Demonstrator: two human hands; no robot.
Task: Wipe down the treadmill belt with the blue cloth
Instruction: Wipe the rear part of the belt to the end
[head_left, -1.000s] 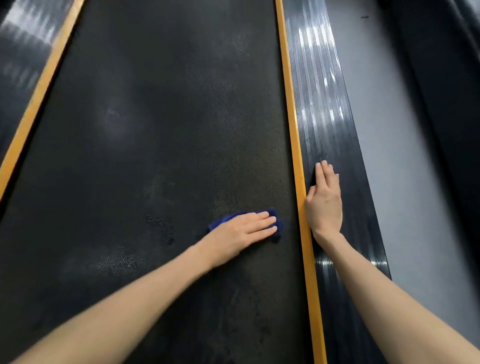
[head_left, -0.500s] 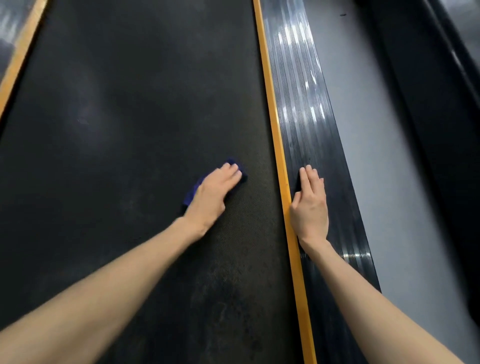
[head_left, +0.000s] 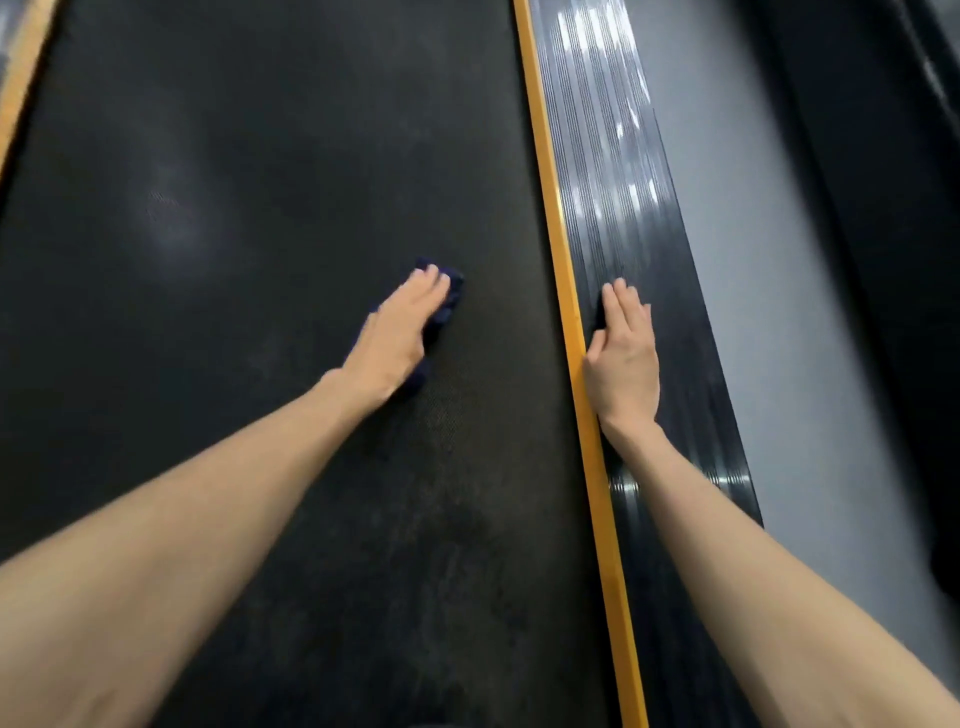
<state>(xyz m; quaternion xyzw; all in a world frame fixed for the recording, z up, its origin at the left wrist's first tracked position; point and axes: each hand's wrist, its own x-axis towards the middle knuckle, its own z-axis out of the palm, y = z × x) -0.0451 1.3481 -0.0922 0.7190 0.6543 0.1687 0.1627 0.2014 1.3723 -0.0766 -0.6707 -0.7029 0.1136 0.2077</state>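
Note:
The black textured treadmill belt (head_left: 249, 260) fills the left and middle of the view. My left hand (head_left: 397, 338) lies flat with straight fingers on the dark blue cloth (head_left: 451, 296), pressing it onto the belt a little left of the yellow edge strip. Only the cloth's far and right edges show past my fingers. My right hand (head_left: 623, 358) rests flat, fingers together, on the ribbed black side rail (head_left: 613, 171).
A yellow strip (head_left: 550, 197) divides belt and right rail; another yellow strip (head_left: 21, 67) runs at the far left. Grey floor (head_left: 769, 260) lies right of the rail, with a dark structure (head_left: 883, 156) beyond it.
My left hand has slid the cloth forward along the belt, away from me, its fingers turning from pointing right to pointing ahead. My right hand has stayed on the rail.

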